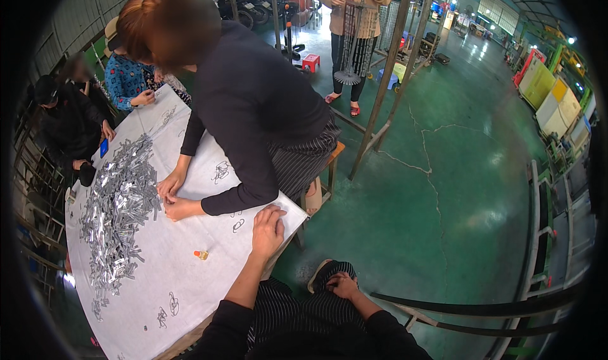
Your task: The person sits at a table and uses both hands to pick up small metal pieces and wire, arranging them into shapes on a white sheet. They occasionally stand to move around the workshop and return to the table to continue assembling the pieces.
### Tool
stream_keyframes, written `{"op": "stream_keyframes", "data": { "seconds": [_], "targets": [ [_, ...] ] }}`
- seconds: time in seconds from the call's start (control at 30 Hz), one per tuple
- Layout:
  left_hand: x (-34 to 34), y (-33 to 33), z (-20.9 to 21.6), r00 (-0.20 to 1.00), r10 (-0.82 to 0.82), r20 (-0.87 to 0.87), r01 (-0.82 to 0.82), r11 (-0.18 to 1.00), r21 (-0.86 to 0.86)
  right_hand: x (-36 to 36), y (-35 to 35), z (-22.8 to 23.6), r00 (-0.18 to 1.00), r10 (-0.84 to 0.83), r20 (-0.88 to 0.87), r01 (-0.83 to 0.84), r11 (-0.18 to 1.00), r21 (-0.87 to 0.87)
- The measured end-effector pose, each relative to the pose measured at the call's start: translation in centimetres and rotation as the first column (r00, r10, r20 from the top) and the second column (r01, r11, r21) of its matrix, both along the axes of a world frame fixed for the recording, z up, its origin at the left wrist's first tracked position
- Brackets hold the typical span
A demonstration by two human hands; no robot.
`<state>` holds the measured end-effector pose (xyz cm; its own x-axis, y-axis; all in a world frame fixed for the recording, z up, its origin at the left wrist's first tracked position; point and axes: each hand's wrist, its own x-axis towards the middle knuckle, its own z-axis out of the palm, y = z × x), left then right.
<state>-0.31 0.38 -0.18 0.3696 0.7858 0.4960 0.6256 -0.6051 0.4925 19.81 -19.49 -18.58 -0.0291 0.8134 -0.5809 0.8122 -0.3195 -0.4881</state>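
Observation:
My left hand [268, 228] rests on the near right corner of the white-covered table [209, 296], its fingers loosely bent and nothing visible in them. My right hand [342, 285] lies low over my striped trouser leg beside my shoe, fingers draped downward, no object showing in it. Left of my left hand are a few small dark wire rings [238, 225]. Farther in on the cloth stands a small bottle with an orange cap [201, 255]. A long heap of flat grey metal pieces [120, 201] covers the table's left half.
A person in black [253, 106] leans over the table, hands together beside the heap. Other people sit along the far left side. Someone in a beige jacket [354, 18] stands behind metal posts [386, 75]. A curved dark rail [468, 307] runs at my right; green floor lies beyond.

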Motion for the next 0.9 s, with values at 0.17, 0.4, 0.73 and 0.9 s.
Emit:
{"op": "stream_keyframes", "data": {
  "seconds": [0.17, 0.4, 0.73, 0.9],
  "targets": [
    [-0.14, -0.05, -0.16, 1.000, 0.010, -0.010, -0.010, 0.999, -0.044, -0.10, 0.14, 0.24, 1.000, 0.009, 0.005, -0.009, 1.000, -0.009],
    [-0.03, 0.01, -0.29, 1.000, 0.010, -0.006, -0.010, 1.000, -0.017, -0.01, 0.10, 0.42, 1.000, 0.000, 0.002, 0.000, 1.000, 0.000],
    [0.01, -0.07, 0.00, 1.000, 0.001, 0.000, -0.001, 1.000, -0.012, -0.02, 0.05, 0.41, 1.000, -0.010, -0.006, 0.010, 1.000, -0.005],
    [-0.11, -0.05, -0.13, 1.000, 0.004, 0.002, -0.004, 1.000, -0.001, -0.10, 0.15, 0.58, 1.000, -0.015, -0.006, 0.015, 1.000, -0.004]
  ]
}}
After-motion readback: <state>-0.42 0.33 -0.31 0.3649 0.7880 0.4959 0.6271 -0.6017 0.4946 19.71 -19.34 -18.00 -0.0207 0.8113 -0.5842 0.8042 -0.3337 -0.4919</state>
